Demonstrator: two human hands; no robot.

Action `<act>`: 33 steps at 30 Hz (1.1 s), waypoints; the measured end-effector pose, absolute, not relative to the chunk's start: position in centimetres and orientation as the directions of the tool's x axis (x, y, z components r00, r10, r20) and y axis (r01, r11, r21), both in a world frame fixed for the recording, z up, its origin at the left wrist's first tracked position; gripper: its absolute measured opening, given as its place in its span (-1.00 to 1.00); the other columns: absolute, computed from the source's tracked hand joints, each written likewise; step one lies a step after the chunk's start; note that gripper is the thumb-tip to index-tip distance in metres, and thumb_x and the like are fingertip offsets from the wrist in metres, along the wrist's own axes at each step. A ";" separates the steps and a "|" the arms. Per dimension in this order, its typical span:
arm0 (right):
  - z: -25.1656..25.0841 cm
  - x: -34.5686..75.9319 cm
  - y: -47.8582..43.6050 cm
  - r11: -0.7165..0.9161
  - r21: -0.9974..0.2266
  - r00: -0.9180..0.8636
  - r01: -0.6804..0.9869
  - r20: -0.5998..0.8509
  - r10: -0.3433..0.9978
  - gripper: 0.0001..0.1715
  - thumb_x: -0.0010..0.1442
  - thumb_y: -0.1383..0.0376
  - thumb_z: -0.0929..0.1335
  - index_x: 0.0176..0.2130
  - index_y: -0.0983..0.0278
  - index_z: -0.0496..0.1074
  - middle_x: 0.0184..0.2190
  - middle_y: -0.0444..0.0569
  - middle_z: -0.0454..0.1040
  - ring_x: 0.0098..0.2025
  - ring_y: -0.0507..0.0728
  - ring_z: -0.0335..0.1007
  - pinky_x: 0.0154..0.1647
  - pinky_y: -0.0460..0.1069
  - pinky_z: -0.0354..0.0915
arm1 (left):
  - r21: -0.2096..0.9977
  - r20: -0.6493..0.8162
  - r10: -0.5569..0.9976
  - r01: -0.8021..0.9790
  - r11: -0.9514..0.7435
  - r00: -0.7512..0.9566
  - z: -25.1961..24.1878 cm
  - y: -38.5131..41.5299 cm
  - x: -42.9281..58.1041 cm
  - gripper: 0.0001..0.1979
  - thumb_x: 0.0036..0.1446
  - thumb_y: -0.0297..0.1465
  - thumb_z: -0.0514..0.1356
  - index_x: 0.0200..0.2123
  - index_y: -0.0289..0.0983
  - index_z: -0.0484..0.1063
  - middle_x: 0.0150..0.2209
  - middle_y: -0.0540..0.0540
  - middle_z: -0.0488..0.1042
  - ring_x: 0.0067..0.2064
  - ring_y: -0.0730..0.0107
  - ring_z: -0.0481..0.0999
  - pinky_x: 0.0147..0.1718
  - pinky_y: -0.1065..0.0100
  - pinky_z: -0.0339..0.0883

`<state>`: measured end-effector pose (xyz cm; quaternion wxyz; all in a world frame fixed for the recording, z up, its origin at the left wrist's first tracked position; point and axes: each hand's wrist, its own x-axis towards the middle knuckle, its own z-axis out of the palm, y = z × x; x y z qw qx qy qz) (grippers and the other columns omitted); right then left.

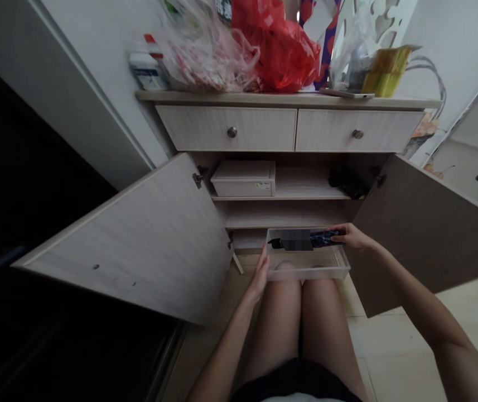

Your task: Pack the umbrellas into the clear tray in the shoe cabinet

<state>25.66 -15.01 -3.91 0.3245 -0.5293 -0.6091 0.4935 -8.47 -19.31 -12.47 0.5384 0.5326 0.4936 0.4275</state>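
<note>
- A seated person holds a clear plastic box (308, 273) just above bare knees, in front of an open cabinet (226, 99).
- The left hand (259, 272) lies along the box's left wall, fingers extended; whether they curl beneath is hidden.
- The right hand (349, 235), thumb and fingers drawn together, pinches the right end of a dark patterned item (321, 240).
- That item stretches along the far side of the box; whether it touches the bottom cannot be told, and its middle is blurred into blocks.
- The left door (150, 240) and right door (435, 234) swing wide on either side, beneath two closed drawers (226, 125).
- On the upper shelf (301, 187), a pale lidded box (245, 181) sits left and a black object (347, 181) lies right.
- Across the cabinet top stand a white bottle (146, 72), a clear plastic bag (209, 58), a red bag (283, 50) and a yellow package (387, 72).
</note>
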 end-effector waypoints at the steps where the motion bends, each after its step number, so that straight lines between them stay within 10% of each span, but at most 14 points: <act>1: -4.4 25.3 -14.9 -0.018 -0.933 -0.238 0.360 -0.110 0.965 -0.55 -0.18 0.14 0.56 -0.26 0.30 0.61 -0.46 -0.12 0.55 -0.38 0.07 0.45 -0.27 -0.04 0.41 | 0.996 -0.080 0.986 0.056 0.072 0.143 -12.5 -19.3 -8.6 -0.21 0.20 0.12 -0.02 0.40 -0.09 0.00 0.44 -0.04 -0.15 0.45 0.13 -0.18 0.36 0.06 -0.09; 9: -6.4 24.2 -14.4 0.405 -0.563 -0.314 0.720 0.256 0.914 -0.64 -0.02 0.50 0.38 -0.19 0.28 0.56 -0.18 0.03 0.55 -0.10 0.17 0.47 0.00 0.05 0.34 | 0.998 -0.038 0.984 0.051 0.029 0.176 -13.0 -19.1 -9.2 -0.22 0.21 0.08 0.01 0.40 -0.12 0.00 0.45 -0.05 -0.18 0.45 0.18 -0.23 0.38 0.09 -0.22; 21: -6.6 20.8 -15.4 0.246 0.123 -0.241 0.961 -0.057 0.969 -0.65 0.19 0.44 0.32 -0.01 0.30 0.41 -0.05 0.16 0.44 -0.09 0.20 0.47 -0.14 -0.03 0.30 | 0.999 -0.031 0.989 -0.029 0.036 0.145 -13.3 -18.9 -8.9 -0.16 0.14 0.11 0.10 0.38 -0.17 0.07 0.43 -0.07 -0.11 0.45 0.13 -0.16 0.38 0.13 -0.19; 26: -5.0 22.8 -12.5 0.299 0.033 -0.300 0.954 0.045 0.953 -0.66 0.22 0.16 0.39 -0.03 0.22 0.46 -0.08 0.09 0.47 -0.03 0.21 0.41 -0.06 0.00 0.27 | 0.998 -0.050 0.988 -0.023 0.054 0.145 -13.5 -19.0 -8.9 -0.20 0.17 0.10 0.08 0.38 -0.12 0.07 0.43 -0.04 -0.11 0.44 0.11 -0.14 0.38 0.11 -0.17; 33: -2.4 31.1 -4.2 -0.247 -0.057 0.251 0.967 0.358 0.900 -0.48 0.31 0.17 0.24 0.18 0.37 0.30 0.06 0.31 0.37 0.07 0.33 0.28 -0.03 0.10 0.22 | 0.999 -0.037 0.991 0.000 0.037 0.127 -13.6 -19.1 -9.0 -0.14 0.13 0.15 0.08 0.38 -0.15 0.07 0.43 -0.09 -0.10 0.45 0.13 -0.18 0.38 0.11 -0.20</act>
